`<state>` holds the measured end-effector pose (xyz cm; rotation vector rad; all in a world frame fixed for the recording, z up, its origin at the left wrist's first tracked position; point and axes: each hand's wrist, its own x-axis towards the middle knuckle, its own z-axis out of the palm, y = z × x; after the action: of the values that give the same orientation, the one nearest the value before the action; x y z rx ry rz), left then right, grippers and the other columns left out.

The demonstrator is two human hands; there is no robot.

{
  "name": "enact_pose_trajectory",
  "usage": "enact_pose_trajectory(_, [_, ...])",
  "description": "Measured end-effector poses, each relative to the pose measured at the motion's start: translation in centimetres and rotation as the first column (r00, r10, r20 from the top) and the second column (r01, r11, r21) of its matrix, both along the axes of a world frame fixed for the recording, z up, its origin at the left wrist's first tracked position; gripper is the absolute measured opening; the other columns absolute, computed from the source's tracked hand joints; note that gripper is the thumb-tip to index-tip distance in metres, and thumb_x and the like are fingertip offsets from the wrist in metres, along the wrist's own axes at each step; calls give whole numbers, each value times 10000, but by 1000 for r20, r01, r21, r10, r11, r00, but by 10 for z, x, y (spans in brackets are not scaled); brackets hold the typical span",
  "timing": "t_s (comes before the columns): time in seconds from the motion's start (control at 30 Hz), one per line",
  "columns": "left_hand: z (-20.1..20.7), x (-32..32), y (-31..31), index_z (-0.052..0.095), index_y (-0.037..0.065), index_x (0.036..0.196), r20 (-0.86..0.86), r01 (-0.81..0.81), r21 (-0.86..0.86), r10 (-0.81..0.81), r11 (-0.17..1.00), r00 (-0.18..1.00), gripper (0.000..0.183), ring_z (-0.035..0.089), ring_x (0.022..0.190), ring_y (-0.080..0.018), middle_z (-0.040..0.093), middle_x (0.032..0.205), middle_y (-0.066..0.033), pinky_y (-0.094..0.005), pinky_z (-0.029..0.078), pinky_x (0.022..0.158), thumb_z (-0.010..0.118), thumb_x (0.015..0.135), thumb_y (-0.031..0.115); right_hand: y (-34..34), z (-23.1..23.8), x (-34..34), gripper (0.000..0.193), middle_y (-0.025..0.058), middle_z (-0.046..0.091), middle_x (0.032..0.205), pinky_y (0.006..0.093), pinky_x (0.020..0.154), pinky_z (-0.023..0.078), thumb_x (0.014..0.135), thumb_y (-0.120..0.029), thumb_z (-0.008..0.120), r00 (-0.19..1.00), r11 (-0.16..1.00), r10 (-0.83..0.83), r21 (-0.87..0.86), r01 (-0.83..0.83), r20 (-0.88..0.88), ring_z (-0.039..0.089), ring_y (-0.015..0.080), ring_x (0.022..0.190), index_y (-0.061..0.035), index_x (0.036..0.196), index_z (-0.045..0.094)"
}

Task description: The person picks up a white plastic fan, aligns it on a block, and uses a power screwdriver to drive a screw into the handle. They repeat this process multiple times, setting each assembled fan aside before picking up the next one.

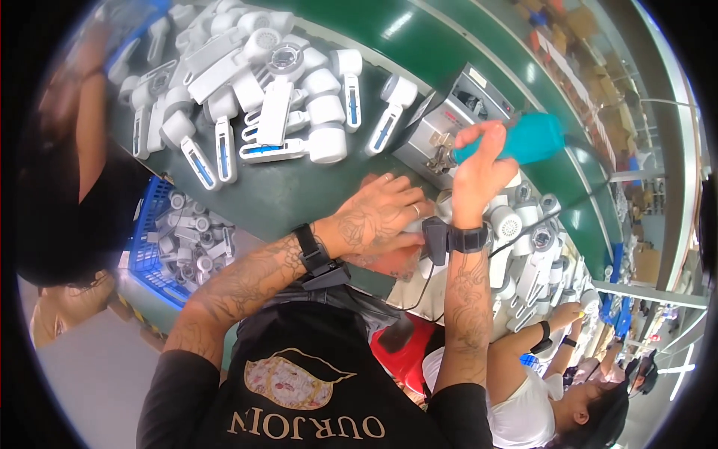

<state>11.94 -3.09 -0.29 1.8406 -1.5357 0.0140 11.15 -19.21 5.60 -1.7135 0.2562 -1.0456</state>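
Both hands work beside the grey machine [456, 120] on the table [299, 191]: right hand [479, 168] clamped on a teal driver [520, 140], left hand [378, 217] pressing a white part [441, 203], with many white fans [277, 97] piled beyond, apparently unprocessed.

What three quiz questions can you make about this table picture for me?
1. True or false: the right hand holds a teal tool.
2. The left hand rests: A) on the green table, B) in the blue crate?
3. What colour are the piled handheld fans?

Key: 1 true; 2 A; 3 white.
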Motion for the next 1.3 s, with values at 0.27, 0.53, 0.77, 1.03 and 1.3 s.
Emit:
enact_pose_trajectory(0.27, [-6,1,-2,665,139,1195,-52,-51,-120,45,991,998,423,528,954,-231,590,1028,-25,-383,440,845,700,839,366,20,18,-46,411,60,553,710,297,590,449,1038,-380,489,991,994,2,111,13,-133,560,166,629,22,1014,571])
enact_pose_trajectory(0.53, [-3,3,-3,666,139,1183,-25,-35,-54,33,998,999,403,531,912,-236,598,1016,-23,-385,435,810,692,858,378,20,-1,-80,506,67,532,708,321,606,450,1008,-452,536,996,982,88,169,-85,-8,537,180,638,47,1094,536])
enact_pose_trajectory(0.77, [-3,0,-1,656,152,1195,-43,-29,-29,28,999,999,394,530,931,-243,599,1029,-24,-393,433,824,684,871,374,23,-6,-79,480,69,523,701,313,590,445,1002,-440,551,996,975,94,205,-91,-2,527,178,617,38,1034,531])
enact_pose_trajectory(1.03, [2,-2,-2,626,98,1178,-58,-14,62,17,998,998,390,528,1030,-262,573,1055,-66,-452,406,984,646,895,366,14,-19,-76,408,69,497,696,328,592,448,1024,-390,530,982,964,190,186,-188,9,519,186,625,4,920,501])
enact_pose_trajectory(1.3, [-4,-1,-2,627,136,1198,-8,-63,13,63,998,998,416,531,1007,-254,579,1078,-50,-433,438,905,659,884,407,15,-9,-66,389,62,506,684,320,597,450,1037,-369,506,981,967,160,217,-134,-106,525,177,619,9,943,513])
